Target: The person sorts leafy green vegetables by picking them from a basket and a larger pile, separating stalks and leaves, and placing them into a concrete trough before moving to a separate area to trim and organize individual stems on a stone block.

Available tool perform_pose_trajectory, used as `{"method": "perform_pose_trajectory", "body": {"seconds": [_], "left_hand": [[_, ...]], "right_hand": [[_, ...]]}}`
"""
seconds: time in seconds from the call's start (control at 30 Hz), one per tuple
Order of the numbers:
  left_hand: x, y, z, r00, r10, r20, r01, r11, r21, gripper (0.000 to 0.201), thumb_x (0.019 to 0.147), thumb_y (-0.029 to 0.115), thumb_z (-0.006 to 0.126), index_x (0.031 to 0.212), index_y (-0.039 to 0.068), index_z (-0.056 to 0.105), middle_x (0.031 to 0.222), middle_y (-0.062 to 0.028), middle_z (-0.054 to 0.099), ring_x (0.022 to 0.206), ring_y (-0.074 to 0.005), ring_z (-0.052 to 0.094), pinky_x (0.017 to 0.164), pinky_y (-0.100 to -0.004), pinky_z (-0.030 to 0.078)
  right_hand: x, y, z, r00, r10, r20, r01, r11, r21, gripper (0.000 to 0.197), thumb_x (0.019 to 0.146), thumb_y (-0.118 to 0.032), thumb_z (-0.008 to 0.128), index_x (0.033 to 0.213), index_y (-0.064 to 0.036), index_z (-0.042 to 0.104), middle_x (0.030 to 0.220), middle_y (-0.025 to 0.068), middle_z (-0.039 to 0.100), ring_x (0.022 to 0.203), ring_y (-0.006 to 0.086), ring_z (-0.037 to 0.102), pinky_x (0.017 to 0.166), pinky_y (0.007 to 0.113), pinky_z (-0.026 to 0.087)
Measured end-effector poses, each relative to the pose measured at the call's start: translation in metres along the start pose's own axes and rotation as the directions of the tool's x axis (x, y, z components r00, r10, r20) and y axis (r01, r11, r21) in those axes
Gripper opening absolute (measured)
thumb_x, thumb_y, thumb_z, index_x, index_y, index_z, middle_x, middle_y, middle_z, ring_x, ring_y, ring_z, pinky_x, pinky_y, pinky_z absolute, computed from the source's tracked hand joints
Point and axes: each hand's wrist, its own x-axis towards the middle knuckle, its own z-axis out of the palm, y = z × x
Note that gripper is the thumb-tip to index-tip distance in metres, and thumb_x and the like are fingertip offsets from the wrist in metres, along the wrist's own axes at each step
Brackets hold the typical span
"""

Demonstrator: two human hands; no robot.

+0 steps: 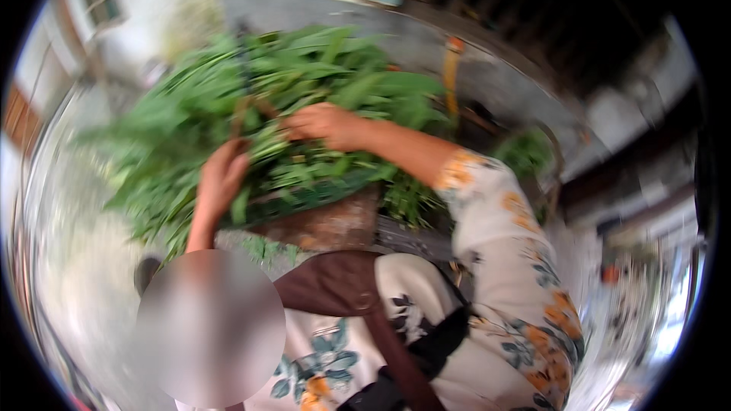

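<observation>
Leafy greens point(316, 80) are heaped over the green basket point(308, 198). Above the basket, the right hand point(324, 125) is curled among them; near its left end, the left hand point(221, 176) is blurred. Whether either is clamped cannot be told. Small bunches are probably best handled gently.

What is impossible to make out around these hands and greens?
All in the head view:
Right hand: fingertips blurred among leafy greens.
Left hand: blur obscures its grip.
Thin dark strip: too blurred to identify.
Green basket: mostly covered by the greens.
</observation>
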Motion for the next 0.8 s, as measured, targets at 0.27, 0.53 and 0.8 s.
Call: {"method": "perform_pose_trajectory", "body": {"seconds": [0.27,0.53,0.8], "left_hand": [[0.002,0.037,-0.009,0.987,0.035,-0.155,-0.009,0.986,0.166,0.035,0.083,0.010,0.046,0.116,0.000,0.041,0.105,-0.0151,0.053,0.100,-0.0204,0.049,0.084,-0.0303,0.037],[0.011,0.082,-0.005,0.811,0.283,-0.513,-0.007,0.880,0.475,0.024,0.075,0.012,0.055,0.097,0.004,0.056,0.091,-0.0131,0.059,0.085,-0.0261,0.056,0.075,-0.0319,0.043],[0.069,0.046,-0.075,0.727,0.142,-0.671,0.218,0.879,0.423,0.015,0.071,0.016,0.054,0.078,0.008,0.064,0.073,-0.0119,0.060,0.068,-0.0259,0.058,0.063,-0.0316,0.045]], "right_hand": [[-0.033,-0.085,-0.038,0.849,0.036,-0.527,-0.185,0.955,-0.232,0.027,0.070,-0.009,0.051,0.097,-0.0072,0.056,0.097,0.0043,0.055,0.095,0.0216,0.049,0.079,0.034,0.038],[-0.275,-0.176,-0.045,0.818,0.536,-0.208,-0.555,0.831,-0.039,0.014,0.073,-0.002,0.050,0.083,-0.0009,0.060,0.086,0.0135,0.057,0.088,0.0294,0.051,0.075,0.038,0.041],[-0.387,-0.226,-0.049,0.521,0.823,-0.225,-0.824,0.554,0.118,0.014,0.075,-0.003,0.051,0.085,-0.0003,0.060,0.072,0.0091,0.060,0.067,0.0217,0.055,0.058,0.032,0.044]]}}
